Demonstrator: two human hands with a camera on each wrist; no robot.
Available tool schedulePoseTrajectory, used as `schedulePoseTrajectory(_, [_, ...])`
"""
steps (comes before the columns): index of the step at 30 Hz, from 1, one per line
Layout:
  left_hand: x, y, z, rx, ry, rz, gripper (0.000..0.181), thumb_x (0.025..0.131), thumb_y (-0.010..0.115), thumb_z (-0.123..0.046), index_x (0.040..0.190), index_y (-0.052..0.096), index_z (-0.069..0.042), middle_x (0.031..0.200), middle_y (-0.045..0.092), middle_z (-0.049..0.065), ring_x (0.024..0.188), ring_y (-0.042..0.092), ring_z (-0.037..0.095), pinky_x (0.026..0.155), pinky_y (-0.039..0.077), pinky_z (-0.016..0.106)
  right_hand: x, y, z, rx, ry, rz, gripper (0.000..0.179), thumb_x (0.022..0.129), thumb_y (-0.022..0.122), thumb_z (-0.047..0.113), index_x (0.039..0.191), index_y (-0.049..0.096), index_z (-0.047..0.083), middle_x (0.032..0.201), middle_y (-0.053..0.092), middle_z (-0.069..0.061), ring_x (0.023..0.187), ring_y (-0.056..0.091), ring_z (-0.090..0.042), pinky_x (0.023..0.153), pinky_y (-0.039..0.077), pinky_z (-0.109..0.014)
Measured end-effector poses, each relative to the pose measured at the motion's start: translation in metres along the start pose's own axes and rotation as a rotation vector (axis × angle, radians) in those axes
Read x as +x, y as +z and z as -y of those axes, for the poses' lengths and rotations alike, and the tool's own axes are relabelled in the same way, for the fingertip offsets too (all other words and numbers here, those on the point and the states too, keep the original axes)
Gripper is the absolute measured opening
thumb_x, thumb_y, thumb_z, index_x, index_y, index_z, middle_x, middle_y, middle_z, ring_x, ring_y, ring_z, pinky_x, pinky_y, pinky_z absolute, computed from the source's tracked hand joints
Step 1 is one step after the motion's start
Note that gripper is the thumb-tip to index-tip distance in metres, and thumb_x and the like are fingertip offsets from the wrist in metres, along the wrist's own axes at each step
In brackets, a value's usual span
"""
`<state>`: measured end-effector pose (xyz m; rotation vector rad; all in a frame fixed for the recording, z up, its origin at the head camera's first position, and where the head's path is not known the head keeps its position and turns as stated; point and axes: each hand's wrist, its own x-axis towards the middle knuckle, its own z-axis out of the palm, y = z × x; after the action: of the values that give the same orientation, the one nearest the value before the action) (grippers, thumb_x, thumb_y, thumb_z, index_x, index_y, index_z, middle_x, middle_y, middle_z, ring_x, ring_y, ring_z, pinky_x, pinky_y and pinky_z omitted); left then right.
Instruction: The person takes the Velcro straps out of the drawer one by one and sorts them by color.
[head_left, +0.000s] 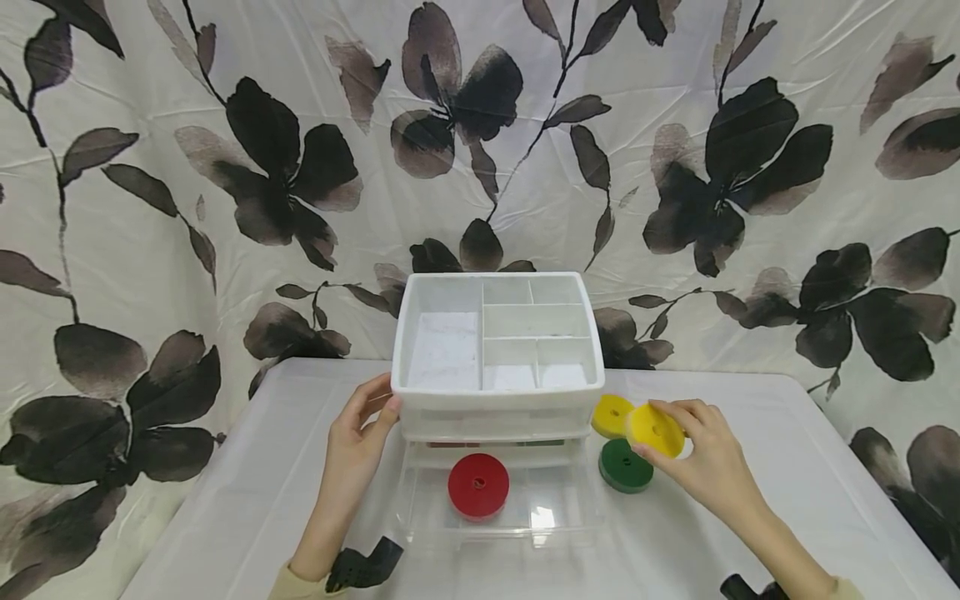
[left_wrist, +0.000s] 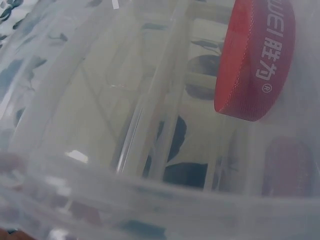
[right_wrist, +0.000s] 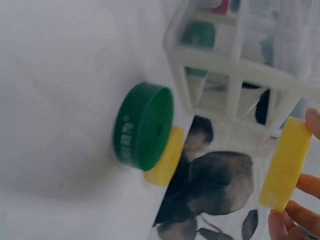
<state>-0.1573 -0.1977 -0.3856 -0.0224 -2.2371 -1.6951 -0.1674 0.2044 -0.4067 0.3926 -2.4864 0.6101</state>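
My right hand [head_left: 708, 454] pinches a yellow tape roll [head_left: 656, 431] by its edge, thumb below and fingers above, right of a white drawer organizer [head_left: 498, 400]. In the right wrist view, the held yellow roll [right_wrist: 286, 164] appears edge-on between the fingertips. With its fingers and thumb, my left hand [head_left: 356, 446] touches the organizer's left side near the front corner. A clear drawer [head_left: 420, 500] is pulled out at the front, and a red tape roll [head_left: 478, 487] lies in it. The red roll [left_wrist: 257, 60] shows white lettering in the left wrist view.
A green tape roll [head_left: 626, 467] and another yellow roll [head_left: 611, 415] lie on the white table [head_left: 712, 550], right of the organizer. Divided compartments [head_left: 536, 321] form the organizer's top. A flower-printed cloth [head_left: 570, 192] hangs behind the table.
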Motion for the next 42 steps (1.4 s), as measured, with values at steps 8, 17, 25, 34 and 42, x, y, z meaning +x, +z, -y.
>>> schedulePoseTrajectory(8, [-0.001,0.000,0.000,0.007,0.007,-0.006,0.040,0.095,0.061,-0.026,0.133,0.054,-0.017,0.129,0.059,0.002,0.109,0.055,-0.006,0.085,0.050,0.011,0.006,0.009,-0.022,0.026,0.085,0.033,0.055,0.068,0.086,0.025,0.116,0.066,0.007,0.104,0.063,-0.014,0.089,0.052,-0.024,0.068,0.045,-0.031])
schedulePoseTrajectory(17, [0.000,0.001,0.000,-0.002,0.003,-0.009,0.040,0.094,0.062,-0.026,0.133,0.054,-0.018,0.129,0.059,-0.001,0.110,0.055,-0.005,0.085,0.050,0.012,0.018,0.020,-0.044,0.028,0.166,0.117,0.056,0.074,0.082,0.028,0.120,0.063,0.002,0.110,0.061,-0.025,0.085,0.051,-0.031,0.064,0.038,-0.032])
schedulePoseTrajectory(25, [0.000,0.000,0.000,0.005,-0.014,-0.010,0.041,0.094,0.063,-0.028,0.133,0.054,-0.020,0.129,0.059,-0.001,0.109,0.055,-0.004,0.084,0.050,0.012,0.021,0.040,-0.070,0.031,0.210,0.161,0.057,0.078,0.078,0.028,0.121,0.059,-0.004,0.116,0.058,-0.031,0.104,0.050,-0.046,0.085,0.043,-0.058])
schedulePoseTrajectory(34, [0.000,0.000,-0.001,0.001,0.003,-0.008,0.041,0.094,0.062,-0.026,0.134,0.054,-0.018,0.129,0.059,0.000,0.109,0.055,-0.005,0.085,0.050,0.012,0.021,0.057,-0.087,0.027,0.306,0.224,0.057,0.081,0.075,0.028,0.122,0.057,-0.006,0.117,0.055,-0.033,0.107,0.047,-0.047,0.088,0.040,-0.059])
schedulePoseTrajectory(42, [-0.001,0.000,-0.001,-0.004,0.015,-0.010,0.040,0.094,0.062,-0.025,0.133,0.055,-0.017,0.128,0.060,0.002,0.108,0.055,-0.005,0.084,0.050,0.012,0.019,0.068,-0.097,0.027,0.361,0.289,0.056,0.083,0.072,0.030,0.122,0.057,-0.008,0.119,0.053,-0.035,0.108,0.047,-0.049,0.089,0.040,-0.060])
